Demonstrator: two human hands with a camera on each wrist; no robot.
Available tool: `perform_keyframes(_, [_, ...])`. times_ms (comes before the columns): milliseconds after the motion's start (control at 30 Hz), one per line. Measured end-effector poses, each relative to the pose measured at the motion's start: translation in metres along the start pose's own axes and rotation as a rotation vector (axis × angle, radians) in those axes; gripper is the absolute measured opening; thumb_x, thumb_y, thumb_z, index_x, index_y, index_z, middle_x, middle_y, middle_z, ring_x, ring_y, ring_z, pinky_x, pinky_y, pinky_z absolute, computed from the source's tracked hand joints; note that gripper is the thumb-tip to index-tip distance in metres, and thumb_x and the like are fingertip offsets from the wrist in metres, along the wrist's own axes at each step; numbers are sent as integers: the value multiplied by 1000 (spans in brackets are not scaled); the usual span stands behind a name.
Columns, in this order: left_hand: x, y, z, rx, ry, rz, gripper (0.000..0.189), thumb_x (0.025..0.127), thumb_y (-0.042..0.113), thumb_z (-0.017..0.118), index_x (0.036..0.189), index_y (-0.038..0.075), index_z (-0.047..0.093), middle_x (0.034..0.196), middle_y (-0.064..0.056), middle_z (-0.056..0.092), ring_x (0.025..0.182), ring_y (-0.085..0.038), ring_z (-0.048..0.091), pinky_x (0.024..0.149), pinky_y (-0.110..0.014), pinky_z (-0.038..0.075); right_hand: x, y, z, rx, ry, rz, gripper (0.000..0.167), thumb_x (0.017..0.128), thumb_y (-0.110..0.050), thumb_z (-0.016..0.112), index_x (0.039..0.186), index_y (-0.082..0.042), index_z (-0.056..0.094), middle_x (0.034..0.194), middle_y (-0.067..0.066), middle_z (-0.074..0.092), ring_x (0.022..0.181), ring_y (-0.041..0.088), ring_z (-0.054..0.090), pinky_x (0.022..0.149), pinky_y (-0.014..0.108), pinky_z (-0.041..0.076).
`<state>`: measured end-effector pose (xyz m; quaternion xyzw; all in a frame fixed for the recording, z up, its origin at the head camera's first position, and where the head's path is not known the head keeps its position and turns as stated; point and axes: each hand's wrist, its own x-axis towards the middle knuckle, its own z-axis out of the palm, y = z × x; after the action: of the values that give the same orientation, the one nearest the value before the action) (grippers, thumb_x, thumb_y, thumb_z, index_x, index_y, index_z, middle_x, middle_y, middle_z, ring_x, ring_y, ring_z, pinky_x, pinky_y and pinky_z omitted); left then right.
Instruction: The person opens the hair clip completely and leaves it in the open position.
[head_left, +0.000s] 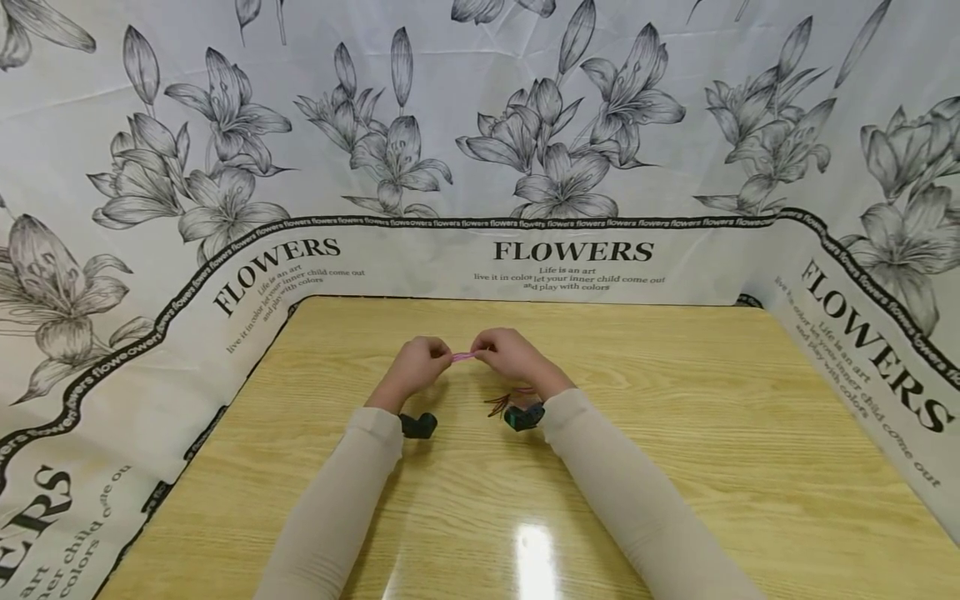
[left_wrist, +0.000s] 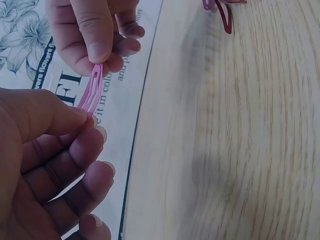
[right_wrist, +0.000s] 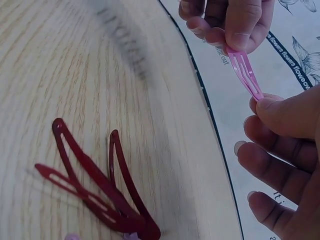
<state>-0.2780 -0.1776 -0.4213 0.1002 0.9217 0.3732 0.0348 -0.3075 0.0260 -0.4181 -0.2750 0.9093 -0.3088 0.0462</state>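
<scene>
A pink snap hair clip (head_left: 462, 357) is stretched between my two hands above the far part of the table. My left hand (head_left: 416, 365) pinches one end between thumb and index finger, its other fingers loosely bent. At the opposite end, my right hand (head_left: 512, 354) pinches the same hair clip (right_wrist: 245, 75) with thumb and forefinger. The clip's slotted frame shows in both wrist views; whether it is snapped open or closed is hard to tell. Dark red hair clips (right_wrist: 95, 174) lie overlapping on the table below my right hand, with small purple pieces partly visible beside them.
The wood-grain table (head_left: 675, 467) reaches to a floral cloth (head_left: 420, 267) hung round its back and sides. Dark wrist-worn devices (head_left: 418, 426) sit under both forearms. The right one partly covers the red clips in the head view.
</scene>
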Motion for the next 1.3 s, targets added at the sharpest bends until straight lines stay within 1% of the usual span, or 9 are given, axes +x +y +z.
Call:
perform_keyframes(267, [-2,9,5,9,-14,53,22,96,23,59,98,4,70,83,-5,63,68,-16,52,60,-28,43,-15,4,-5,34,3,1,17,100,-21,54,104,-12,67,103,11,68,83,16,57,78,36,47])
perform_keyframes(367, [-2,10,7,10,-15,72,22,96,23,59,98,3,70,82,-5,63,69,-16,52,60,-28,43,-21,4,-6,35,2,4,19,100,-21,54,106,-9,67,102,9,68,84,17,57,78,36,48])
perform_keyframes(500, [-3,11,10,6,-16,78,23,96,25,59,99,4,70,84,-3,64,71,-16,53,63,-29,44,-27,5,-7,35,7,5,20,100,-20,53,108,-7,67,101,3,66,88,16,58,80,37,48])
perform_keyframes(633, [-5,13,14,-14,-17,84,21,96,25,59,100,8,70,86,-3,65,73,-17,54,64,-29,45,-34,8,-8,48,30,3,19,100,-20,54,106,-9,67,100,2,66,90,17,60,82,38,49])
perform_keyframes(800, [-8,17,22,-48,-19,91,17,96,25,60,97,11,69,88,-3,64,74,-17,54,64,-29,45,-43,14,-9,52,43,5,20,100,-21,54,105,-7,67,98,2,66,87,16,59,81,37,49])
perform_keyframes(933, [-9,20,27,-41,-11,104,16,96,25,60,96,13,69,88,-2,64,75,-16,54,66,-29,45,-50,17,-10,70,39,16,21,100,-22,54,106,-7,67,98,3,66,86,16,58,80,37,48])
perform_keyframes(1033, [-9,22,32,-32,-6,132,16,97,25,59,96,12,69,88,-2,65,75,-15,54,67,-29,46,-55,20,-10,73,45,19,20,100,-21,54,105,-7,67,97,3,66,86,16,57,80,37,48])
perform_keyframes(1300, [-7,26,41,-6,-1,181,16,97,24,58,95,12,68,85,0,64,72,-14,55,66,-28,47,-66,27,-10,81,78,13,20,99,-21,55,105,-7,67,96,0,66,88,16,58,82,38,48])
